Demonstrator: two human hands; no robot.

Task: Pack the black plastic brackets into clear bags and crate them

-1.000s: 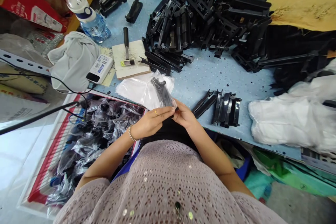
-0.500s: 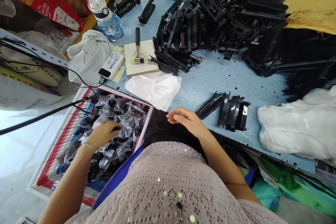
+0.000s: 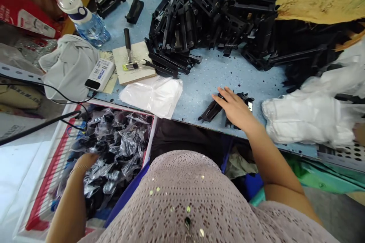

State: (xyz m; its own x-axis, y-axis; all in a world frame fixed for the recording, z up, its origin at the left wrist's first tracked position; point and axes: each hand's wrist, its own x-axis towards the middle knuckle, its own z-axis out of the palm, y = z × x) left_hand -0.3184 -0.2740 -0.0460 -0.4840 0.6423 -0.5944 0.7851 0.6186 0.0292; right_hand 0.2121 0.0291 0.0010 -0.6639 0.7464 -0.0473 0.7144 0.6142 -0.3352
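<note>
My right hand (image 3: 238, 110) lies over a small row of black plastic parts (image 3: 211, 111) at the table's front edge. Its fingers are stretched out and cover several of them; whether it presses on them I cannot tell. Down at the left, my left hand (image 3: 88, 160) is low among clear-bagged dark parts (image 3: 114, 140) in a red and white crate (image 3: 42, 193). The fingers there are blurred and partly hidden, so any grip is unclear. A stack of thin white plastic bags (image 3: 152, 95) lies on the table between the two hands.
A large heap of black plastic parts (image 3: 205, 15) covers the back of the table. A hammer (image 3: 128, 47) rests on a pale board (image 3: 137, 76), beside a white phone-sized device (image 3: 99, 75) and a water bottle (image 3: 91, 26). White bundled bags (image 3: 299, 117) lie at the right.
My right hand has moved right, from above my lap onto the black parts. My left hand has shifted left and deeper into the crate. The view has turned somewhat to the right.
</note>
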